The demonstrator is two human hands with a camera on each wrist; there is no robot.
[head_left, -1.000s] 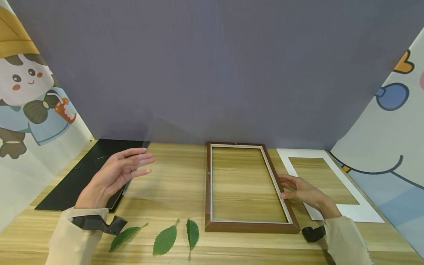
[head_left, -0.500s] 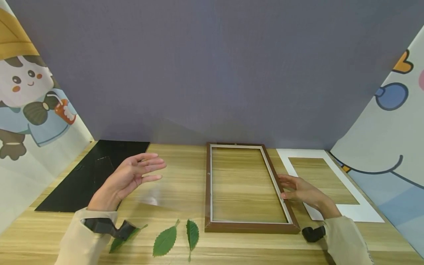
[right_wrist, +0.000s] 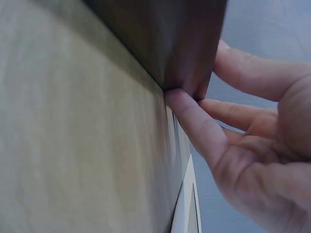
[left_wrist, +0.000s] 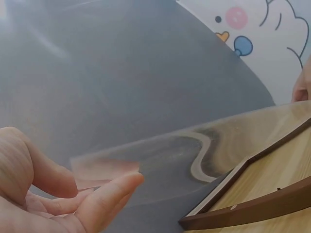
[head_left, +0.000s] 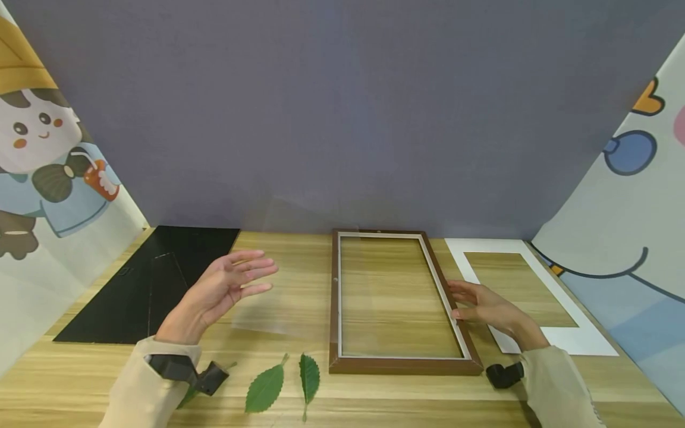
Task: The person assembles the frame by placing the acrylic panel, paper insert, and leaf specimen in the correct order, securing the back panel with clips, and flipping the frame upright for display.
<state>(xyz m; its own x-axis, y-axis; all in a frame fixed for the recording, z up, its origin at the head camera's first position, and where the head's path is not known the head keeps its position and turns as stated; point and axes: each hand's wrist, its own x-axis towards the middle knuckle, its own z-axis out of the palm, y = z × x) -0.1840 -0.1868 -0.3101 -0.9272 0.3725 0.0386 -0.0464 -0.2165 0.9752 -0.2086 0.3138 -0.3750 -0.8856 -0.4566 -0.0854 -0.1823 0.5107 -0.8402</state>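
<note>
My left hand (head_left: 222, 288) pinches the edge of a clear, flexible sheet (left_wrist: 160, 167) between thumb and fingers. In the head view the sheet shows only as a faint outline, raised above the table and overlapping the near-left part of the brown picture frame. That picture frame (head_left: 335, 297) lies flat, its middle open to the wood below. On its right side my right hand (head_left: 489, 309) holds the rail; the right wrist view has the thumb at the upper edge of the frame side (right_wrist: 187, 48) and fingertips against its lower edge.
A black backing board (head_left: 107, 297) lies at the left. The white mat (head_left: 575, 340) lies right of the frame. Near the front are two green leaves (head_left: 265, 389), with a third leaf (head_left: 186, 397) mostly hidden under the left wrist. A grey panel (head_left: 342, 119) stands behind.
My left hand has moved right with the clear sheet, away from the black board and toward the frame. The right hand and frame have stayed in place.
</note>
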